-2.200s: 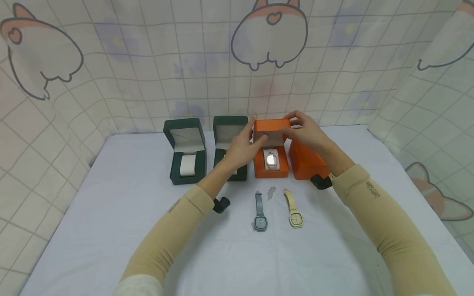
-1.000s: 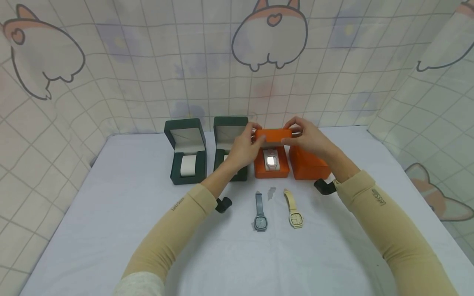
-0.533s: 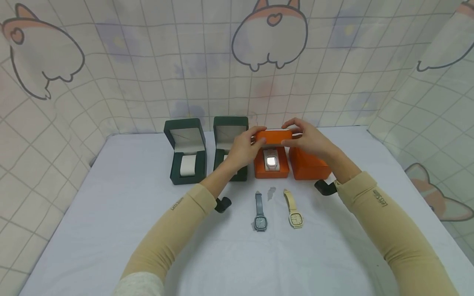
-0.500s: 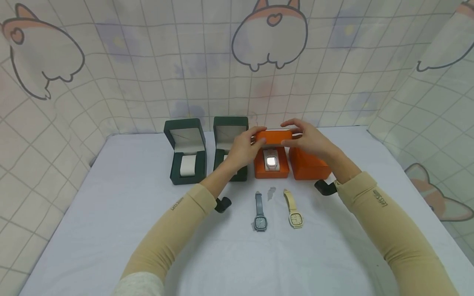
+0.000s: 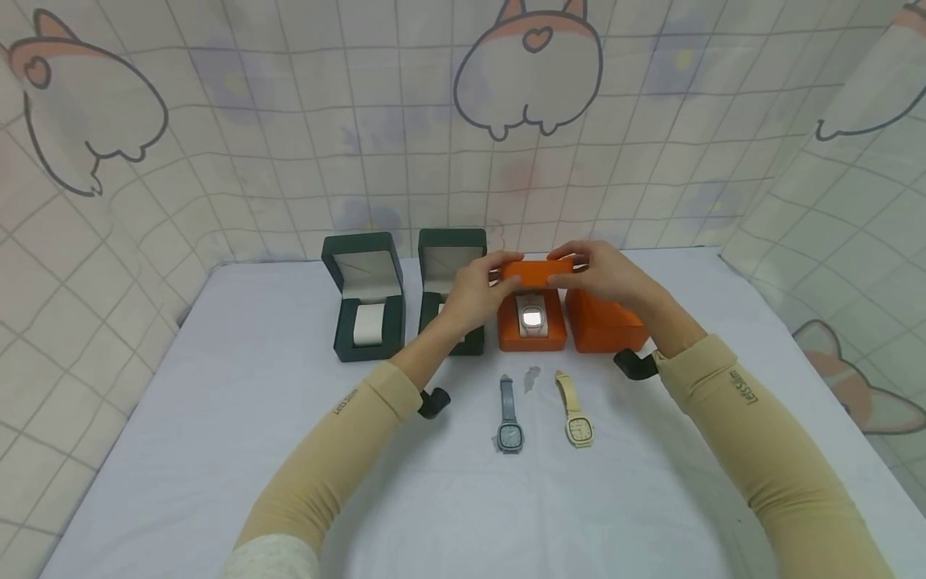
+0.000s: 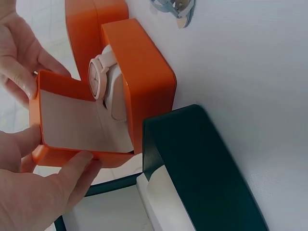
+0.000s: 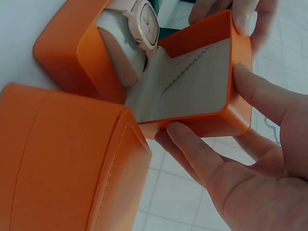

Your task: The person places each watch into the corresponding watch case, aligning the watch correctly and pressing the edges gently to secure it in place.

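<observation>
In the head view an orange watch box (image 5: 531, 344) stands with its lid (image 5: 536, 274) partly lowered. A pale pink watch (image 6: 97, 79) wraps a white cushion (image 7: 115, 53) inside it. My left hand (image 5: 473, 293) grips the lid's left side between thumb and fingers. On the lid's right side my right hand (image 5: 613, 275) holds it in the same way, thumb at the front edge. Both wrist views show the lid's pale lining, its hinge side still joined to the base. In front lie a blue-grey watch (image 5: 510, 434) and a yellow watch (image 5: 579, 431).
To the right, against the held box, stands a closed orange box (image 5: 609, 328). Two open green boxes, one far left (image 5: 391, 342) and one (image 5: 473, 342) partly behind my left hand, hold white cushions. A white cloth (image 5: 239, 386) covers the table; a patterned curtain hangs behind.
The orange box's lid has tipped forward and down from nearly upright, both hands moving with it. In the last half second it has sunk slightly further. The loose watches stay put.
</observation>
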Action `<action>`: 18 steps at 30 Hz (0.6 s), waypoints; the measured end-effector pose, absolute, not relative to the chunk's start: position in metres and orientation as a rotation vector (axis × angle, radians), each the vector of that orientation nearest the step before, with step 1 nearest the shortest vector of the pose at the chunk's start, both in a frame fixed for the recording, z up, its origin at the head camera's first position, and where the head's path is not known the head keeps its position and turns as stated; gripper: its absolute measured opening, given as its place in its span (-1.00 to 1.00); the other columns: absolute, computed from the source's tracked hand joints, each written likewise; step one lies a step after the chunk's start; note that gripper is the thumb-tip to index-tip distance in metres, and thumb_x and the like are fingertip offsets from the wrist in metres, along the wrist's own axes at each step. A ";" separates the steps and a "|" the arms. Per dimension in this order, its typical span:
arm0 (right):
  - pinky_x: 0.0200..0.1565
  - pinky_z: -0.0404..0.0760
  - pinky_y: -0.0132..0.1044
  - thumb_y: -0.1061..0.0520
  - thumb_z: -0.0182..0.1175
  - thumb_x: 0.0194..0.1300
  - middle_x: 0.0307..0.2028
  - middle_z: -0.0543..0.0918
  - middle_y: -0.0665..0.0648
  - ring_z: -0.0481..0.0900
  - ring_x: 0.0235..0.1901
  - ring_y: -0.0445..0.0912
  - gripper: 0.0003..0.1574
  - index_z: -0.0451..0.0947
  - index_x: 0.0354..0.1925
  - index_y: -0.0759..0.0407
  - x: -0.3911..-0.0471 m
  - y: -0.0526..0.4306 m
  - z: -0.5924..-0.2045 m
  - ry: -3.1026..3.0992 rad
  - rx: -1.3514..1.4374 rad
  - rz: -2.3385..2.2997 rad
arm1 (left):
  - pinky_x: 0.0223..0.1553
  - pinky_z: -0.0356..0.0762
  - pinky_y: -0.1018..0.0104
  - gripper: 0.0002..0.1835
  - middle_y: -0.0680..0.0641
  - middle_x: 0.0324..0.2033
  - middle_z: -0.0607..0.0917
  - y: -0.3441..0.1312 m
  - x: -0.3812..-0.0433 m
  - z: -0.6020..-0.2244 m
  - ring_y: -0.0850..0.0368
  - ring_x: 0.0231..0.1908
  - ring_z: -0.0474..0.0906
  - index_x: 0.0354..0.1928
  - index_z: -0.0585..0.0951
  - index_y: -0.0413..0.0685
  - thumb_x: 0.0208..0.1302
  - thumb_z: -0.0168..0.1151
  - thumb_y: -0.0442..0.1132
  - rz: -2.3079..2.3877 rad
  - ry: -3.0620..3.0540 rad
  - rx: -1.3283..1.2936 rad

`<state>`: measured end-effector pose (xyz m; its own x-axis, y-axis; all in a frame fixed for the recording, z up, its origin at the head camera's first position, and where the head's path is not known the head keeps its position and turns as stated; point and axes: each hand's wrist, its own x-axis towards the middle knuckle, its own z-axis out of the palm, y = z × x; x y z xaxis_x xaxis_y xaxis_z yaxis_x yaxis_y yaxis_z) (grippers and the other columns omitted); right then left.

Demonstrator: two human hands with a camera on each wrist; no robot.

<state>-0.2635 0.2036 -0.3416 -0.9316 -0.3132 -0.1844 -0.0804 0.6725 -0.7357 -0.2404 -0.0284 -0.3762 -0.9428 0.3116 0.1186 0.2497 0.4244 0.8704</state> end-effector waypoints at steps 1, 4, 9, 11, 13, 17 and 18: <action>0.34 0.35 0.23 -0.03 0.32 0.44 0.29 0.49 0.31 0.43 0.25 0.23 -0.34 0.43 0.38 0.16 -0.263 0.204 -0.342 2.599 -0.320 -1.111 | 0.22 0.53 0.16 -0.55 -0.08 0.38 0.47 -0.029 -0.240 -0.376 -0.09 0.34 0.45 0.41 0.50 0.06 0.54 0.21 -0.20 1.572 2.600 0.516; 0.32 0.38 0.21 -0.01 0.31 0.44 0.28 0.50 0.29 0.45 0.22 0.22 -0.32 0.42 0.41 0.19 -0.262 0.204 -0.344 2.617 -0.338 -1.086 | 0.23 0.52 0.15 -0.57 -0.09 0.38 0.47 -0.029 -0.239 -0.377 -0.10 0.34 0.45 0.38 0.53 0.07 0.53 0.22 -0.20 1.558 2.611 0.517; 0.28 0.45 0.15 0.02 0.32 0.44 0.21 0.56 0.27 0.52 0.11 0.18 -0.34 0.44 0.39 0.22 -0.259 0.203 -0.345 2.633 -0.369 -1.067 | 0.25 0.51 0.12 -0.62 -0.11 0.32 0.53 -0.029 -0.238 -0.377 -0.09 0.30 0.48 0.33 0.55 0.04 0.54 0.21 -0.16 1.513 2.644 0.524; 0.27 0.46 0.16 0.03 0.32 0.44 0.21 0.57 0.28 0.53 0.10 0.19 -0.35 0.45 0.38 0.22 -0.258 0.203 -0.345 2.637 -0.374 -1.061 | 0.25 0.51 0.12 -0.63 -0.11 0.28 0.56 -0.029 -0.237 -0.377 -0.07 0.26 0.51 0.30 0.55 0.02 0.54 0.21 -0.15 1.496 2.657 0.527; 0.27 0.46 0.16 0.04 0.33 0.43 0.21 0.56 0.29 0.54 0.10 0.19 -0.35 0.46 0.38 0.23 -0.257 0.202 -0.344 2.640 -0.373 -1.059 | 0.24 0.52 0.12 -0.64 -0.11 0.27 0.57 -0.028 -0.237 -0.377 -0.06 0.24 0.51 0.29 0.56 0.02 0.54 0.21 -0.14 1.484 2.667 0.523; 0.29 0.44 0.18 0.04 0.35 0.42 0.23 0.54 0.30 0.51 0.15 0.21 -0.34 0.46 0.37 0.23 -0.254 0.201 -0.343 2.647 -0.360 -1.050 | 0.25 0.51 0.04 -0.61 -0.11 0.34 0.52 -0.027 -0.237 -0.376 -0.13 0.28 0.48 0.31 0.54 0.08 0.52 0.24 -0.12 1.451 2.669 0.502; 0.30 0.42 0.20 0.04 0.36 0.41 0.24 0.54 0.30 0.49 0.17 0.22 -0.34 0.46 0.37 0.23 -0.254 0.201 -0.343 2.650 -0.361 -1.045 | 0.25 0.51 0.04 -0.59 -0.11 0.35 0.51 -0.027 -0.237 -0.376 -0.13 0.29 0.48 0.34 0.53 0.09 0.52 0.24 -0.12 1.443 2.665 0.499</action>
